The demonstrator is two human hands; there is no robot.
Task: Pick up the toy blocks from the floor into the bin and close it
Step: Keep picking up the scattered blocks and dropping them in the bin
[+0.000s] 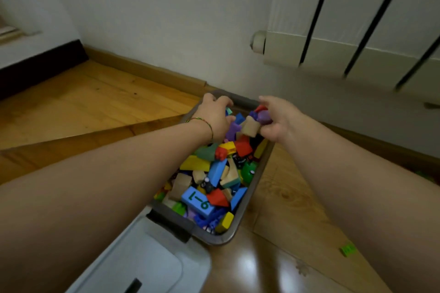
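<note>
A grey bin [252, 188] stands on the wooden floor, heaped with colourful toy blocks [214, 173], among them a blue one marked "1-6" [198, 201]. Both hands are over its far end. My left hand [214, 116] is curled over the blocks near the far rim; what it holds is hidden. My right hand [276, 119] grips a clump of blocks: a plain wooden one [250, 127], a purple one and a red one. The grey lid [142, 261] lies on the floor against the bin's near end. One green block [348, 249] lies on the floor to the right.
A white wall with a wooden skirting board runs right behind the bin. A white radiator [357, 31] hangs at the upper right. Something green [425, 176] peeks out past my right forearm. Open wooden floor [83, 102] stretches to the left.
</note>
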